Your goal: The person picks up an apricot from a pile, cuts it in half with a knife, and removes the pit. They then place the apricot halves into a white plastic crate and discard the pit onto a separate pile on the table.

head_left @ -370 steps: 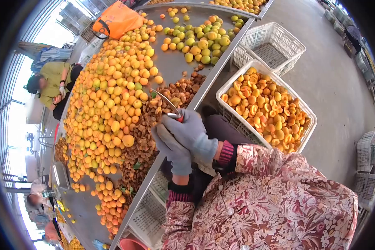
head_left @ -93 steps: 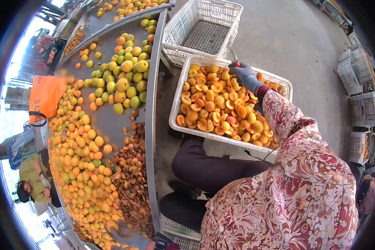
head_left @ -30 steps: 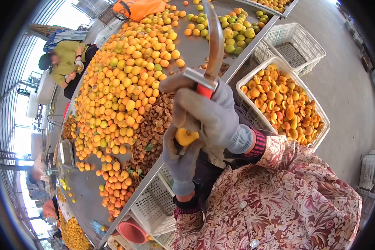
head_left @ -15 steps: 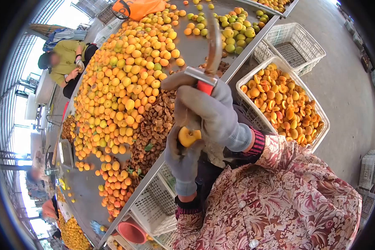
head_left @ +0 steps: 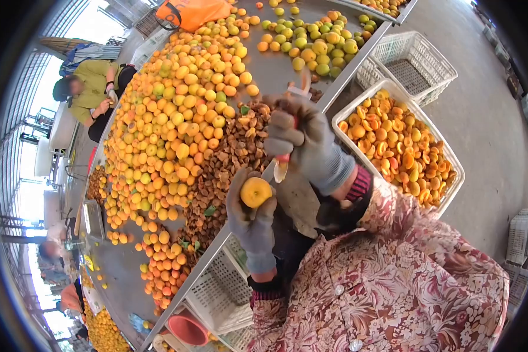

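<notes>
My left hand (head_left: 252, 220), in a grey glove, is closed around a whole yellow apricot (head_left: 256, 192) near the table's edge. Just above and to the right, my gloved right hand (head_left: 311, 141) grips a red-handled knife (head_left: 283, 158). Its upper end is blurred, and a pale tip shows below the fist, apart from the fruit. Beyond both hands lies a heap of brown apricot pits (head_left: 217, 173), bordering a large pile of whole apricots (head_left: 164, 129).
A white crate of halved apricots (head_left: 402, 152) stands at my right, with another crate (head_left: 416, 61) behind. Greener apricots (head_left: 328, 44) lie farther up the metal table. Below its edge are a white crate (head_left: 214, 287) and red bucket (head_left: 188, 327). A person (head_left: 91, 88) sits across.
My right hand has drawn up and away from the left, and the knife has turned in it. My left hand now shows the apricot's rounded side toward me.
</notes>
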The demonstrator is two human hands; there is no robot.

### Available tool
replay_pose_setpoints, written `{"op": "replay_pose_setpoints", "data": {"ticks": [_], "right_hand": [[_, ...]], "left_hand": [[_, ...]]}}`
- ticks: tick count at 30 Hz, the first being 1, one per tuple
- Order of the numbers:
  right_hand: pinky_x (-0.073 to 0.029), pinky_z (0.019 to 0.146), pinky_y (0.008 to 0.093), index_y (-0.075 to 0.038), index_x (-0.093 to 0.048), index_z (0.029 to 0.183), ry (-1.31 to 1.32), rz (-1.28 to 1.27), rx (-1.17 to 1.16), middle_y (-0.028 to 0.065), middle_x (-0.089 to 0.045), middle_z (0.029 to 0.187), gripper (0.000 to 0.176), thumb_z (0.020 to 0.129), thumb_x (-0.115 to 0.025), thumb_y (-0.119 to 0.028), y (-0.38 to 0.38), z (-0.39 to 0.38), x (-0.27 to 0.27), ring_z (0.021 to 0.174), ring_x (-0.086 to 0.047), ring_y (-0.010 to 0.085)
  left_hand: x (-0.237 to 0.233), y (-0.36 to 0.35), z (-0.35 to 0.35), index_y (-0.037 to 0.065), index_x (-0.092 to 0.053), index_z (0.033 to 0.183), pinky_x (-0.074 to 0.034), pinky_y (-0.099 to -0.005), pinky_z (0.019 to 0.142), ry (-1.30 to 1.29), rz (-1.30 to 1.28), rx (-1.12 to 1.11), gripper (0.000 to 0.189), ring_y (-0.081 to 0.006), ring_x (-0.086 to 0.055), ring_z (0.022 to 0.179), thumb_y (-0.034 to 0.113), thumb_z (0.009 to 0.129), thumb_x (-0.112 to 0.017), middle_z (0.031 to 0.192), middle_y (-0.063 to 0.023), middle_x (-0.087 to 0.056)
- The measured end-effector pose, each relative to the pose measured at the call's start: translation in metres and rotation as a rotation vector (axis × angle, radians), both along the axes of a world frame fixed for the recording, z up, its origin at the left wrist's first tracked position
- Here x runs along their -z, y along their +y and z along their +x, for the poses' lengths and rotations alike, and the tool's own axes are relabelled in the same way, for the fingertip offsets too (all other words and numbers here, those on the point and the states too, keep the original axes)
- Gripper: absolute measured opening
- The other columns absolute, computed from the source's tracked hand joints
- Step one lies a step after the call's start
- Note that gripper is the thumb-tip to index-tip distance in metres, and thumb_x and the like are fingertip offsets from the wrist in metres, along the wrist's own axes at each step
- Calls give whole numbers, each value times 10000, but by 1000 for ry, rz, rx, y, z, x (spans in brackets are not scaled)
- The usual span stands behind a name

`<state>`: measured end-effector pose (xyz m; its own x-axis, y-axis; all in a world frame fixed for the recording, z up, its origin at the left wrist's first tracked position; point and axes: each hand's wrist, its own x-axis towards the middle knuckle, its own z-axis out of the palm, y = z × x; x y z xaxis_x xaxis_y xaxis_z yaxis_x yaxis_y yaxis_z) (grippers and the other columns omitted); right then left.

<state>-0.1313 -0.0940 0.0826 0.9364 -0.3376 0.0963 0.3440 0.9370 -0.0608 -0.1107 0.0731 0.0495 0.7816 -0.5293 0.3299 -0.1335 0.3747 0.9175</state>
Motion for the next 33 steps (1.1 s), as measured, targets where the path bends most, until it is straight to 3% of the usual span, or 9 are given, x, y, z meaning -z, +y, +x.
{"op": "replay_pose_setpoints", "data": {"ticks": [9, 14, 17, 20, 22, 24, 26, 31, 33], "right_hand": [[-345, 409, 203, 39, -545, 1043, 153, -915, 567, 42, -536, 587, 244, 914, -389, -98, 24, -13, -28, 420, -419, 64], [-378, 421, 214, 3, -592, 968, 255, -679, 323, 26, -542, 576, 169, 840, -529, -88, 34, -21, -44, 458, -483, 65], [-468, 543, 227, -40, -602, 970, 289, -982, 339, 39, -581, 711, 169, 809, -564, -75, 47, -21, -44, 587, -556, 66], [-470, 544, 233, -41, -597, 936, 313, -1152, 350, 30, -578, 736, 134, 821, -535, -67, 51, -17, -33, 578, -553, 77], [-462, 544, 247, -59, -575, 926, 250, -1457, 736, 7, -561, 735, 117, 871, -491, -119, 23, -3, -11, 574, -541, 102], [-419, 497, 233, -67, -565, 999, -251, 67, -301, -9, -526, 703, 170, 884, -485, -164, 22, 8, 15, 506, -455, 79], [-365, 452, 223, -58, -539, 1059, -68, 97, -132, -26, -481, 661, 214, 899, -459, -175, 13, -2, 7, 435, -348, 68], [-382, 446, 206, -36, -540, 1012, -10, -398, 43, -10, -482, 613, 213, 920, -438, -198, -11, -35, -2, 436, -383, 77], [-393, 424, 222, -42, -541, 993, 452, -1198, 84, -3, -482, 561, 250, 936, -438, -262, 6, -58, -23, 413, -419, 80]], "left_hand": [[7, 1, 0, -31, -439, 1267, -446, -284, 873, -96, 137, -26, 594, -170, -541, 1035, 159, 778, -717, 1191, -114, -531], [6, 3, -8, -36, -453, 1247, -454, -262, 831, 22, 142, 5, 558, -134, -538, 973, 115, 772, -705, 1127, -75, -539], [6, 5, -12, -47, -462, 1227, -457, -257, 791, 152, 152, 25, 475, -124, -540, 889, 71, 809, -653, 1027, -56, -558], [16, 8, -10, -54, -470, 1220, -462, -266, 800, -138, 382, -88, 464, -130, -551, 894, 55, 805, -649, 1026, -65, -565], [10, 4, -12, -52, -490, 1198, -459, -270, 820, -186, 283, -151, 437, -143, -548, 941, 63, 808, -652, 1054, -74, -560], [17, 7, -7, -48, -483, 1204, -459, -273, 827, -232, 286, -142, 453, -148, -546, 957, 85, 809, -659, 1083, -86, -552], [15, -3, 6, -44, -477, 1211, -458, -277, 834, -304, 261, -140, 469, -154, -544, 973, 107, 810, -667, 1112, -98, -544], [13, 3, 9, 16, -385, 1289, -485, -326, 858, -122, -28, -48, 610, -246, -529, 1095, 42, 760, -686, 1199, -139, -509], [8, 3, 8, 20, -377, 1298, -499, -314, 838, -63, -72, -26, 618, -247, -528, 1098, 35, 760, -681, 1192, -136, -510]]}}
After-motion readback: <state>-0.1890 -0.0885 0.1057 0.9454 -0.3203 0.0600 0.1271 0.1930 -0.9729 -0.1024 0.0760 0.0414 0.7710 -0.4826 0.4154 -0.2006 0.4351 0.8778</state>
